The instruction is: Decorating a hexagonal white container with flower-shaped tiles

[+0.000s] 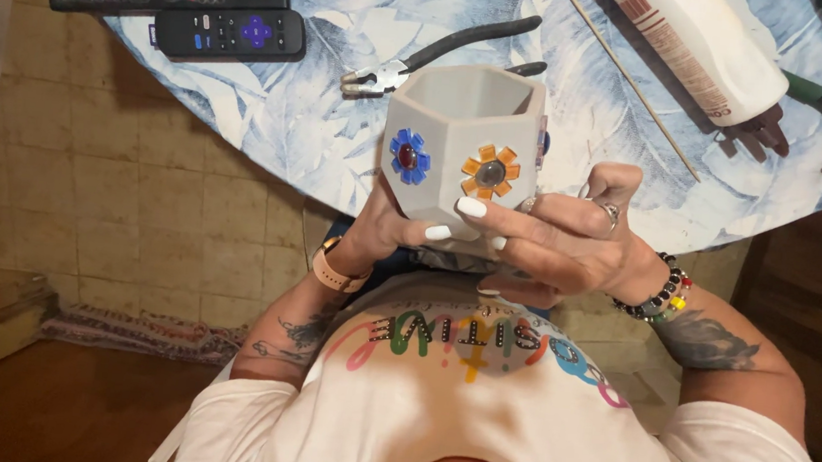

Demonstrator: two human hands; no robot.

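The round worktop (321, 122) has a blue leaf cloth on it. I hold a grey pot (462, 141) with flat sides just over its near edge. Both my hands grip it: my right hand (556, 240) wraps the front, my left hand (381, 228) holds it below. The pot has a blue flower (408, 155) and an orange flower (490, 172). Pliers (428, 57) lie behind it.
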